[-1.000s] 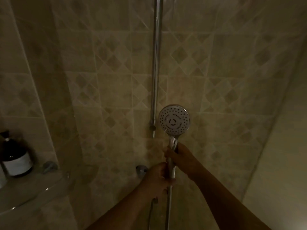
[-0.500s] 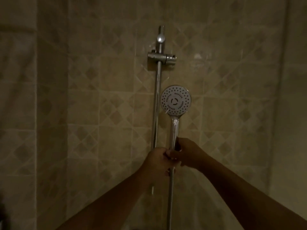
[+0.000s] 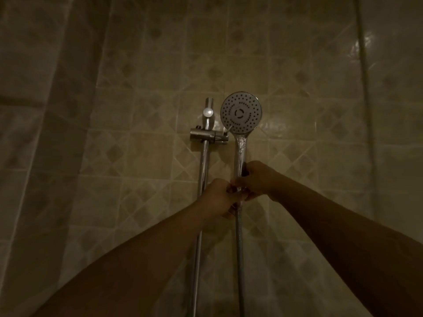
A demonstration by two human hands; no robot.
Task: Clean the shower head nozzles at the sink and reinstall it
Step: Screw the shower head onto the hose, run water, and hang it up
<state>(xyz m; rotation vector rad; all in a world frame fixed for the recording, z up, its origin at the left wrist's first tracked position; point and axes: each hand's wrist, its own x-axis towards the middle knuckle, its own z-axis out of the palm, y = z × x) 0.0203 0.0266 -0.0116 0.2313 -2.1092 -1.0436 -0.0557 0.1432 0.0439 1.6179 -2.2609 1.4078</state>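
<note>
- The right hand (image 3: pixel 258 179) is wrapped around the lower part of the handle (image 3: pixel 240 152), fingers curled behind it and thumb in front. It seems to carry the weight and steer.
- The left hand (image 3: pixel 218 197) sits just below and touches the right. Its fingers are closed on the top end of the hose (image 3: pixel 239 248), where it joins the handle. This probably steadies the joint and keeps the hose from dragging sideways.
- The shower head (image 3: pixel 240 112) is held upright in the air with its nozzle face turned toward the camera. It is not yet seated in anything.
- The face is just right of the bracket (image 3: pixel 209 136) on the rail (image 3: pixel 203 170) and slightly above it. The handle runs down past the bracket's right end, close to it. That fits lining the handle up to drop into the holder, so reinstalling looks like the step in hand.
- The hose hangs straight down along the tiled wall (image 3: pixel 309 76), parallel to the rail.
- Half a second earlier the face was below the bracket, and a second earlier it was lower still. Both hands have risen with it, their grips much the same.
- The view has tilted upward too, and the shelf with a dark bottle at the left is gone from sight.
</note>
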